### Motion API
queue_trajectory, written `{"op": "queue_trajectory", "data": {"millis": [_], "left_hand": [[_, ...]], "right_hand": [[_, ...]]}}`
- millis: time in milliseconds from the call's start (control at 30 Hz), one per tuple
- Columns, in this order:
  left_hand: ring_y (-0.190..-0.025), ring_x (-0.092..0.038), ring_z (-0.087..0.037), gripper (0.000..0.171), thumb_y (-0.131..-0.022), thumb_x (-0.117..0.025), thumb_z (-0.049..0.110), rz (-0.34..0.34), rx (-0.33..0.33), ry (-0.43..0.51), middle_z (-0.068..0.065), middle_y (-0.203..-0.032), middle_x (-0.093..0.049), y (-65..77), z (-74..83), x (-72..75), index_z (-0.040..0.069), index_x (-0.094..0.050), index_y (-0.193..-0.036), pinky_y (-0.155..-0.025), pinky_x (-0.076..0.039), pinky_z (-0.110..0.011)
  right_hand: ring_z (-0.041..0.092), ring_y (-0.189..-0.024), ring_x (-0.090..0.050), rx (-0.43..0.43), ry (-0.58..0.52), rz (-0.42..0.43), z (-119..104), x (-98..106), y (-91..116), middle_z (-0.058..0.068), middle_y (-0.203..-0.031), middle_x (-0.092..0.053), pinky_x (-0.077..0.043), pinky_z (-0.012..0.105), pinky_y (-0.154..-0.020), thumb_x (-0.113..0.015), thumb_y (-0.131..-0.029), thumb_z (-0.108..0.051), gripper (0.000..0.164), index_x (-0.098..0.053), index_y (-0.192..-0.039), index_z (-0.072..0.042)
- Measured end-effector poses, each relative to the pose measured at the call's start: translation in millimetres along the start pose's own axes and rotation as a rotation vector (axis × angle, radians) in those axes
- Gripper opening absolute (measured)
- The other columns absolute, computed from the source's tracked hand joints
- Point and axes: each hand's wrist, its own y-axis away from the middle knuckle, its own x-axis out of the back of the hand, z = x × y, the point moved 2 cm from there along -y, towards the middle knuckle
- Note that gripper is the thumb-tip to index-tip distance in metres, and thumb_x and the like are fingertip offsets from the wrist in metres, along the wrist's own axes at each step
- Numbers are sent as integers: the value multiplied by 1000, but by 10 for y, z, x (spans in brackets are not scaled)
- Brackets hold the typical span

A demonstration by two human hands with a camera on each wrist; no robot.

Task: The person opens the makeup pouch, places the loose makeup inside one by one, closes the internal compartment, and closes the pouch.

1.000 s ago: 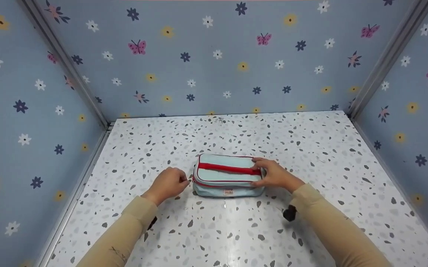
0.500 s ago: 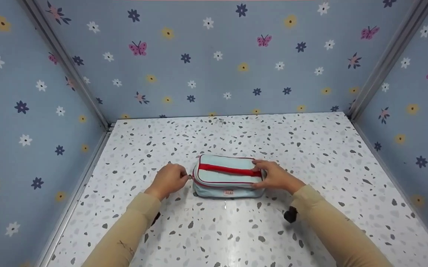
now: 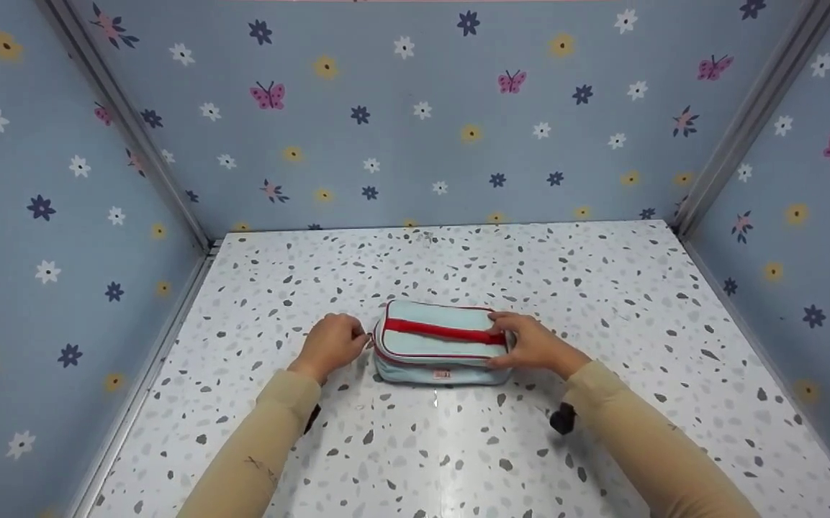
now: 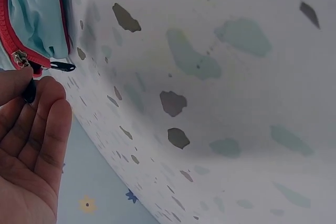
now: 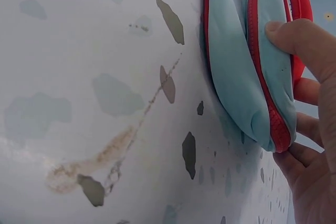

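A light-blue zip pouch (image 3: 436,344) with red piping and a red top strap lies on the speckled table. At its left end, my left hand (image 3: 330,344) pinches a black zipper pull (image 4: 30,92) between thumb and fingers. The metal slider (image 4: 20,59) sits on the red zip right above the fingertips, and a second black pull (image 4: 63,66) hangs close by. My right hand (image 3: 533,344) grips the pouch's right end, the thumb on its front side and the fingers around the top and end. A small label (image 3: 442,374) shows on the pouch's front.
Blue panels with flowers and butterflies stand at the back (image 3: 415,144), left (image 3: 40,324) and right (image 3: 803,302) of the white speckled table (image 3: 415,446). A brown smear (image 5: 94,161) marks the tabletop near the right hand.
My left hand has shifted slightly away from me along the pouch's left end, the zipper pull moving with it. My right hand and the pouch have stayed nearly still.
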Motion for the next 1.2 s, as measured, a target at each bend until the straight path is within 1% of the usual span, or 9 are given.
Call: {"op": "queue_trajectory", "data": {"millis": [200,300,433,667,833,967,1200], "left_hand": [[-73,-62,-19,19,-101,-72,17,14,-2,-12,-4,-77,-71,-45,-1,-8,7,-79,-86,-74,-56,-43],[-74,-62,-20,20,-102,-71,17,13,2,-22,-4,-79,-72,-78,-4,-13,7,-79,-88,-75,-56,-43],[-74,-62,-20,20,-103,-71,17,16,6,-25,-5,-79,-73,-119,-1,-17,6,-79,-89,-75,-56,-43],[-74,-62,-21,20,-103,-71,17,22,-12,-45,-5,-80,-73,-194,-17,-41,6,-79,-89,-77,-57,-44],[-76,-64,-21,20,-103,-70,18,22,5,-29,-5,-81,-73,-247,-27,-58,7,-80,-89,-78,-57,-44],[-77,-64,-22,20,-104,-70,18,27,20,-28,-6,-83,-74,-273,-3,-52,6,-80,-91,-79,-58,-44],[-74,-62,-21,22,-104,-71,17,56,14,-61,-7,-80,-73,-345,23,-62,6,-78,-87,-76,-56,-44]], "right_hand": [[47,-154,-45,10,26,1,1,-6,8,19,-163,-54,-34,64,-128,-93,-82,-39,58,-76,-127,-6],[47,-155,-44,8,25,-9,-3,-15,3,19,-164,-53,-33,64,-129,-94,-81,-40,60,-76,-128,-8],[48,-154,-45,12,26,-11,-17,-15,0,19,-163,-54,-34,63,-129,-94,-81,-40,58,-76,-126,-8],[48,-154,-45,2,13,-8,-5,-6,-1,19,-164,-53,-34,63,-129,-94,-81,-38,55,-77,-123,-9],[48,-154,-45,-5,5,-5,22,-12,-1,18,-164,-53,-34,63,-129,-94,-81,-40,55,-77,-124,-10],[47,-155,-44,-18,4,-6,25,-19,4,16,-165,-52,-33,64,-129,-93,-82,-43,56,-77,-125,-12],[48,-152,-48,25,34,14,10,-28,28,19,-163,-54,-39,62,-126,-93,-82,-38,57,-77,-127,-6]]}}
